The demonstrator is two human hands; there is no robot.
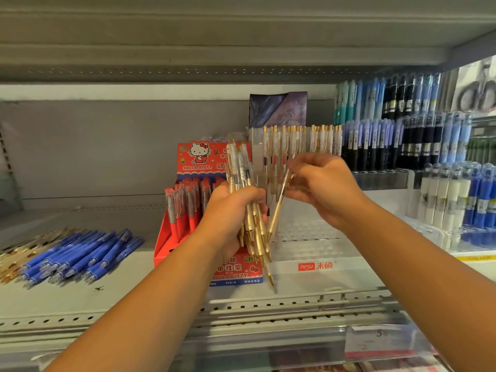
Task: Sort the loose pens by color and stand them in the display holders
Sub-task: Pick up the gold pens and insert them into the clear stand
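Observation:
My left hand [228,210] grips a bundle of several clear gold-trimmed pens [243,170], tips pointing down. My right hand [322,186] pinches one more gold pen [277,210] by its upper end, slanted beside the bundle. Behind both hands stands a clear display holder [308,237] with a red label; several gold pens [300,140] stand in its back row. A red cartoon-cat box [166,237] holds red pens [185,205]. Loose blue pens [80,253] lie in a pile on the shelf at the left, with loose gold pens [16,253] beside them.
Filled holders of blue, black and white pens [416,140] line the right side. A dark purple card [277,110] stands behind the clear holder. An upper shelf [241,63] hangs close overhead. The shelf's perforated front edge [241,307] runs below my arms.

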